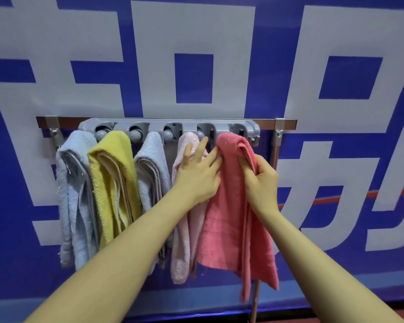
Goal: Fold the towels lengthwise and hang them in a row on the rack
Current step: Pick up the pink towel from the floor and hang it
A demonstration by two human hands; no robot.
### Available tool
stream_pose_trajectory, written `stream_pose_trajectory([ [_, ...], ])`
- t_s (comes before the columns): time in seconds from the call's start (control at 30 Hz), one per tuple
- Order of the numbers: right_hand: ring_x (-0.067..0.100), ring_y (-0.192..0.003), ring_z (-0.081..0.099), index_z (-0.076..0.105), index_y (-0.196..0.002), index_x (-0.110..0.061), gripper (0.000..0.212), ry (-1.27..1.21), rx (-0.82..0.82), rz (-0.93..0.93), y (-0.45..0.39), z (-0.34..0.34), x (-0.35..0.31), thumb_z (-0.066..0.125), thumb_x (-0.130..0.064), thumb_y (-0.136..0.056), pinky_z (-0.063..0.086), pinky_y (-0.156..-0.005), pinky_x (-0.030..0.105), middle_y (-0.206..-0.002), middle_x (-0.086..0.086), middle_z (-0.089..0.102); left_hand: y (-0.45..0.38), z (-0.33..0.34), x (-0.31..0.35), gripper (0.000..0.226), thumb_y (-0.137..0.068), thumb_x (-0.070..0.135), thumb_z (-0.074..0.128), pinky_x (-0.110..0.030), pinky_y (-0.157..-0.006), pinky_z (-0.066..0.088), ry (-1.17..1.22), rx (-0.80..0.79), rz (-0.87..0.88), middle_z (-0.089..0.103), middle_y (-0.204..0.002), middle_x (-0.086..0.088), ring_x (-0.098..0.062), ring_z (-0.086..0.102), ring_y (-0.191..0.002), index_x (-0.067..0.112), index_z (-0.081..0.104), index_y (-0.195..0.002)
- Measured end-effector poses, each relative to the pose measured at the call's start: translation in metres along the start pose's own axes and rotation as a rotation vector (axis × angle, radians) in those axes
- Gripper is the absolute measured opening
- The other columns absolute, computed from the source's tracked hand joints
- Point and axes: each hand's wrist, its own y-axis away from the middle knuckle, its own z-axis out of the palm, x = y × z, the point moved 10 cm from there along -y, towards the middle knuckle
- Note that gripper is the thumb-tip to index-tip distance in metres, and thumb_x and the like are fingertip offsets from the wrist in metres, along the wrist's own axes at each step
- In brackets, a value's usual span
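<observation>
A grey rack (168, 127) with several clip slots is fixed to a brown rail. Several folded towels hang from it in a row: light blue (74, 194), yellow (111, 183), grey-blue (151, 173), pale pink (184, 238) and coral pink (226, 220). My right hand (262, 180) grips the right fold of the coral pink towel just below the rack. With its fingers spread, my left hand (197, 176) lies against the pale pink towel, and its fingertips touch the coral towel's left edge.
The brown rail (266, 123) sits on metal brackets, with a thin upright pole (254, 306) below its right end. Behind everything hangs a blue banner (196, 78) with large white characters. A strip of floor shows at the bottom right.
</observation>
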Motion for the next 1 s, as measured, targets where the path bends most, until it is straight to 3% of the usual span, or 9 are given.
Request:
stream_pose_trajectory([
  [0.2, -0.002, -0.057, 0.046, 0.065, -0.079, -0.018, 0.014, -0.115, -0.070, 0.051, 0.009, 0.009, 0.002, 0.062, -0.016, -0.092, 0.040, -0.059, 0.013, -0.059, -0.019, 0.056, 0.024, -0.024, -0.004, 0.040, -0.085, 0.033, 0.045, -0.041, -0.100, 0.023, 0.207, 0.212, -0.093, 0.067, -0.114, 0.001, -0.021, 0.043, -0.121, 0.012, 0.066, -0.112],
  [0.37, -0.003, -0.063, 0.054, 0.064, -0.098, -0.018, 0.011, -0.186, -0.087, 0.084, 0.021, 0.016, 0.008, 0.055, -0.013, -0.096, 0.043, -0.064, 0.013, -0.074, -0.013, 0.062, 0.031, -0.011, 0.004, 0.051, -0.085, 0.043, 0.042, -0.040, -0.100, 0.019, 0.294, 0.154, -0.133, 0.069, -0.106, 0.001, -0.022, 0.040, -0.125, 0.007, 0.064, -0.113],
  [0.5, -0.002, -0.070, 0.055, 0.064, -0.094, -0.029, 0.021, -0.168, -0.084, 0.039, 0.018, 0.014, 0.004, 0.051, -0.014, -0.098, 0.045, -0.069, 0.014, -0.078, -0.012, 0.064, 0.028, -0.010, 0.004, 0.053, -0.080, 0.052, 0.046, -0.040, -0.094, 0.022, 0.324, 0.180, -0.181, 0.066, -0.102, -0.002, -0.022, 0.038, -0.119, 0.008, 0.064, -0.104],
  [0.6, 0.000, -0.071, 0.056, 0.066, -0.095, -0.028, 0.018, -0.141, -0.050, 0.016, 0.013, 0.010, 0.002, 0.051, -0.019, -0.098, 0.046, -0.068, 0.018, -0.077, -0.013, 0.065, 0.025, -0.021, -0.004, 0.037, -0.075, 0.043, 0.053, -0.038, -0.085, 0.025, 0.352, 0.273, -0.266, 0.063, -0.095, -0.004, -0.022, 0.041, -0.104, 0.011, 0.065, -0.087],
  [0.73, -0.002, -0.076, 0.059, 0.068, -0.105, -0.016, 0.018, -0.061, -0.016, -0.020, 0.011, 0.004, 0.004, 0.051, -0.017, -0.098, 0.047, -0.072, 0.018, -0.085, -0.013, 0.067, 0.030, -0.027, -0.009, 0.017, -0.072, 0.024, 0.053, -0.035, -0.083, 0.023, 0.430, 0.373, -0.305, 0.064, -0.093, -0.001, -0.019, 0.042, -0.101, 0.012, 0.065, -0.073],
  [0.8, -0.001, -0.079, 0.061, 0.067, -0.108, -0.016, 0.018, -0.039, -0.024, -0.031, 0.012, 0.002, 0.004, 0.053, -0.016, -0.097, 0.048, -0.073, 0.019, -0.089, -0.012, 0.068, 0.032, -0.029, -0.010, 0.015, -0.073, 0.023, 0.054, -0.031, -0.081, 0.019, 0.483, 0.389, -0.303, 0.064, -0.093, 0.002, -0.017, 0.043, -0.101, 0.012, 0.065, -0.073],
  [0.9, 0.012, -0.080, 0.064, 0.065, -0.104, -0.025, 0.015, -0.025, -0.071, -0.013, 0.017, 0.004, 0.010, 0.057, -0.016, -0.095, 0.052, -0.074, 0.030, -0.089, -0.008, 0.068, 0.033, -0.035, -0.013, 0.015, -0.075, 0.024, 0.056, -0.030, -0.079, 0.018, 0.543, 0.406, -0.327, 0.064, -0.092, 0.003, -0.016, 0.044, -0.100, 0.012, 0.065, -0.076],
  [1.0, 0.013, -0.067, 0.058, 0.065, -0.091, -0.027, 0.015, -0.069, -0.086, 0.067, 0.028, 0.008, 0.021, 0.058, -0.013, -0.094, 0.049, -0.065, 0.031, -0.078, 0.000, 0.067, 0.032, -0.034, -0.015, 0.017, -0.073, 0.023, 0.053, -0.033, -0.082, 0.022, 0.488, 0.366, -0.334, 0.064, -0.091, 0.000, -0.017, 0.043, -0.101, 0.012, 0.065, -0.079],
])
